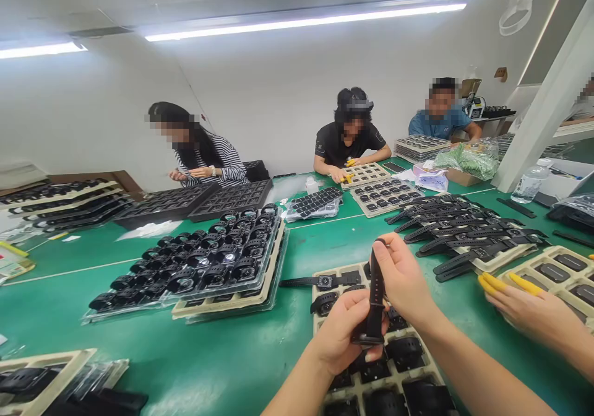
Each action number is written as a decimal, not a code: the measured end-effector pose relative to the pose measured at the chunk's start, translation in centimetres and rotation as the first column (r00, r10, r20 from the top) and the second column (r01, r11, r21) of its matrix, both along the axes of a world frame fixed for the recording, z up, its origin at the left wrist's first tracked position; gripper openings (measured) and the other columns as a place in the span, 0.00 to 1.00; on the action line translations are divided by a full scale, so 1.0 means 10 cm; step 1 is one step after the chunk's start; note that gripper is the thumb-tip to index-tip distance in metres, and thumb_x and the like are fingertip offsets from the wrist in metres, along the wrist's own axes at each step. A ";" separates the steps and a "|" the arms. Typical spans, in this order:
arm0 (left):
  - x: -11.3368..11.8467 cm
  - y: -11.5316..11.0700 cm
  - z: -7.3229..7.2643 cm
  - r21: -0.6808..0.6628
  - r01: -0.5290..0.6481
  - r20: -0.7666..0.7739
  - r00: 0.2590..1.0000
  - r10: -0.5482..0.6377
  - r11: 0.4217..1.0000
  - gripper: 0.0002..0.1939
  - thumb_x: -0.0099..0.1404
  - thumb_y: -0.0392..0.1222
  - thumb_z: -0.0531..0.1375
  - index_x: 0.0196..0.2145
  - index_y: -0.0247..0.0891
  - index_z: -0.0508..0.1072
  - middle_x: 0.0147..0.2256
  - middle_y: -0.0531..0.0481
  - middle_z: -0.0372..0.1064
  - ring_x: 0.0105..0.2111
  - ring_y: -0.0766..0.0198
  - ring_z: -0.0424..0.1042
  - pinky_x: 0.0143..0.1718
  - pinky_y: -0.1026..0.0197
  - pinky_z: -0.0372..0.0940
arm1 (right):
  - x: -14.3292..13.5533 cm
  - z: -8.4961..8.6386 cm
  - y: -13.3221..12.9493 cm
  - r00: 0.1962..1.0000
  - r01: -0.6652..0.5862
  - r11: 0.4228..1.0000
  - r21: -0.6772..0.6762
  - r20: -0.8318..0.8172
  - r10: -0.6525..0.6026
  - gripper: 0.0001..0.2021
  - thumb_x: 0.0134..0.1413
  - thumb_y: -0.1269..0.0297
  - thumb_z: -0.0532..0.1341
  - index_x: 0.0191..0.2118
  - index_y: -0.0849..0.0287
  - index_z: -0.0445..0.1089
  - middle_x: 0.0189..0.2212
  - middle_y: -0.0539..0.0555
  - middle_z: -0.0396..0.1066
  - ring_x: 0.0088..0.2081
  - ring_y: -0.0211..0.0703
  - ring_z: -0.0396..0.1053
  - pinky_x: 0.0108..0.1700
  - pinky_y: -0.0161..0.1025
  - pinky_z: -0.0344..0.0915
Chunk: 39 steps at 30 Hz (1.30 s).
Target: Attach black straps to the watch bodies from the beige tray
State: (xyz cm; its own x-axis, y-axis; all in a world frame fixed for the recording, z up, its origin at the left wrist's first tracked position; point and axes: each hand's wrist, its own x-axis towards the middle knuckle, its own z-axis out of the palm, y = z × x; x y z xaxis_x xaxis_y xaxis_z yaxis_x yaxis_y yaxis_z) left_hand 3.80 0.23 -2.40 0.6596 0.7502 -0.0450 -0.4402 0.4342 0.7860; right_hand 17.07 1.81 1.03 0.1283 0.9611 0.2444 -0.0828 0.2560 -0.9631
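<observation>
Both hands pinch one watch (375, 298) above the tray (320, 280): left hand (343, 335) at its base, right hand (403, 273) at the top. Light, bendy strap; best gripped by the case.

White walls (288, 88); ceiling strip lights (301, 21); green worktable (153, 342)

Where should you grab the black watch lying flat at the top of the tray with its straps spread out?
Probably by one strap, from above. The watch lies flat across the tray, its straps stretched left and right, so the left strap end, off the tray's edge, is free to pinch. Both hands are busy: the left hand and right hand hold a watch strap.
</observation>
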 end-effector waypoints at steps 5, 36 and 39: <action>0.01 -0.01 -0.03 0.046 -0.032 -0.064 0.997 0.035 0.998 0.21 0.59 0.58 0.67 0.31 0.34 0.75 0.21 0.52 0.64 0.16 0.72 0.54 0.12 0.70 0.55 | 0.00 0.01 -0.01 1.000 -0.010 1.000 0.002 -0.001 0.010 0.16 0.69 0.45 0.55 0.38 0.53 0.59 0.22 0.42 0.57 0.20 0.35 0.55 0.20 0.31 0.55; -0.32 0.00 0.22 0.873 -0.425 0.002 0.495 0.869 0.240 0.05 0.64 0.36 0.67 0.38 0.43 0.80 0.35 0.48 0.80 0.35 0.57 0.76 0.39 0.58 0.68 | 0.08 0.02 -0.11 0.807 -0.426 0.872 0.240 0.537 0.247 0.16 0.74 0.60 0.51 0.58 0.49 0.71 0.45 0.56 0.70 0.47 0.48 0.68 0.51 0.43 0.67; -0.31 0.00 0.22 0.677 -0.564 -0.102 0.564 0.819 0.473 0.12 0.62 0.43 0.70 0.42 0.42 0.76 0.34 0.50 0.79 0.38 0.58 0.77 0.42 0.60 0.68 | 0.10 0.04 -0.12 0.762 -0.477 0.843 0.250 0.596 0.254 0.20 0.72 0.65 0.53 0.65 0.45 0.63 0.57 0.55 0.67 0.57 0.48 0.65 0.59 0.45 0.63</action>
State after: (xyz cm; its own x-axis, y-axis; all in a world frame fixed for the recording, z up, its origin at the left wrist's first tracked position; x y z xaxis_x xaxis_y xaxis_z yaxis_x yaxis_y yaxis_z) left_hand 0.65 0.26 -0.17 -0.0784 0.9098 0.4075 -0.0194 -0.4101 0.9118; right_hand 18.05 0.61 1.42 -0.4677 0.7265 0.5034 0.2376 0.6519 -0.7201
